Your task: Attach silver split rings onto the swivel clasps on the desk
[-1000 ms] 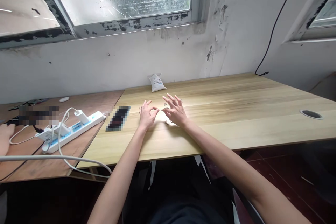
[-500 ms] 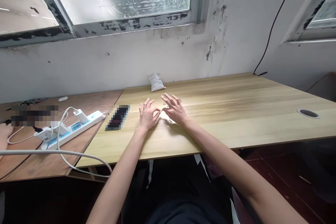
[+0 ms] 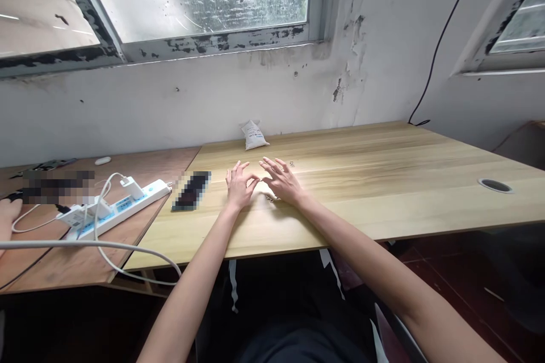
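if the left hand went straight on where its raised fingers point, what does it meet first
Probably the white packet near the wall; the left hand seems aimed roughly toward it, though depth is unclear.

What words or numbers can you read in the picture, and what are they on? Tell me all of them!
None can be read for sure.
White packet by the wall: printing, too small and blurred to read.
Power strip: blue patches; any writing is too small to read.
Dark flat thing: blurred into squares, so no words can be made out.
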Motion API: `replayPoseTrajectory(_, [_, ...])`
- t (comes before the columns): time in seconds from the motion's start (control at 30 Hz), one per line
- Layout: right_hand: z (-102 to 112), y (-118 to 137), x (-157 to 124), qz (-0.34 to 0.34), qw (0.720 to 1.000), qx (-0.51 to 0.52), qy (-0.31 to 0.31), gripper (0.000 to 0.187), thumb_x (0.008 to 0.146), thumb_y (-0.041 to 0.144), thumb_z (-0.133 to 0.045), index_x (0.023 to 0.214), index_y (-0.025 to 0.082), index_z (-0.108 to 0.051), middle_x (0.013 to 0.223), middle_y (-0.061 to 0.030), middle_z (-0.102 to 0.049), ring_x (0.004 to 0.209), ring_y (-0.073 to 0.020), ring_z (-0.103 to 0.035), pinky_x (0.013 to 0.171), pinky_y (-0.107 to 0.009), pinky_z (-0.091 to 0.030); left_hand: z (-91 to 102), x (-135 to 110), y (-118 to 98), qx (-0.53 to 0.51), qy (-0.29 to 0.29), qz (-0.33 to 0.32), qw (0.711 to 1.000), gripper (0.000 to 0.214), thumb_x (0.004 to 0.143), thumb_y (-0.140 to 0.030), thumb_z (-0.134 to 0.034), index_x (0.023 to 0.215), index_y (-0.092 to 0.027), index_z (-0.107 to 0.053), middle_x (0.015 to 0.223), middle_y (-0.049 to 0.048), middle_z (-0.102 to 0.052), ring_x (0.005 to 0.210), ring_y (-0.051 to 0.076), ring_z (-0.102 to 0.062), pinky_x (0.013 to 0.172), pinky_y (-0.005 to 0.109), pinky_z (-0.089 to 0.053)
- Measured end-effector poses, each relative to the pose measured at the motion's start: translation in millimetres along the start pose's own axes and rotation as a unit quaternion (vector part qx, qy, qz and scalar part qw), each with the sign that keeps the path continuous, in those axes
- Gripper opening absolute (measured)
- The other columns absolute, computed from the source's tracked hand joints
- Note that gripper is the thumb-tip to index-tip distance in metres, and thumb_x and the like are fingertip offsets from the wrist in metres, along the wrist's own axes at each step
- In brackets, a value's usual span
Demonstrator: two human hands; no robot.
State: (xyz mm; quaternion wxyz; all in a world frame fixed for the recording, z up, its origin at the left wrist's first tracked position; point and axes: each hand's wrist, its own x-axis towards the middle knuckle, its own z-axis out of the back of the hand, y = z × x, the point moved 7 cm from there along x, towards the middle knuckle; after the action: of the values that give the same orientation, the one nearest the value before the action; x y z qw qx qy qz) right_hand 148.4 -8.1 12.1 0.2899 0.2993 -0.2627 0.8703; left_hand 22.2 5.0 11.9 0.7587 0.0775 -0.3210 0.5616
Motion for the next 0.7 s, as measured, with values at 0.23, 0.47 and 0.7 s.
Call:
replayPoseTrajectory(0.23, [-2.9,-6.9,-1.3,-0.019,1.000,-0.011,-0.001,0.015,0.089,0.012,-0.055,0.089,0.016,-0.069,0.147,-0.0163,-0.044,0.142,-0.0309,-0.030,0.113,-0.055,-0.024,-7.9,-1.8,1.7,-0.002,0.021,0.020,1.000,0.012,0.085,-0.030,-0.061,0.085,-0.026,-0.072,0.136,0.0094,-0.053,0.139,0.032,-0.033,0.111,0.057,-0.028])
replayPoseTrajectory(0.47, [-2.9,-7.6,-2.8,-0.018,1.000,-0.010,-0.004,0.013,0.089,0.013,-0.057,0.087,0.018,-0.069,0.145,-0.0157,-0.045,0.142,-0.0302,-0.031,0.112,-0.053,-0.026,-8.5,-2.4,-3.0,-0.013,0.044,-0.014,0.999,0.015,0.087,-0.037,-0.061,0.094,-0.030,-0.072,0.138,0.0063,-0.051,0.140,0.029,-0.031,0.110,0.053,-0.030])
replayPoseTrajectory(0.7, [3.5,-5.8,-1.6,-0.013,1.000,-0.010,-0.020,0.015,0.090,0.013,-0.056,0.086,0.019,-0.069,0.142,-0.0141,-0.049,0.140,-0.0281,-0.033,0.111,-0.050,-0.027,-8.7,-3.0,-2.7,-0.019,0.052,-0.015,0.998,0.012,0.087,-0.026,-0.060,0.084,-0.024,-0.071,0.134,0.0088,-0.055,0.139,0.029,-0.034,0.110,0.054,-0.028])
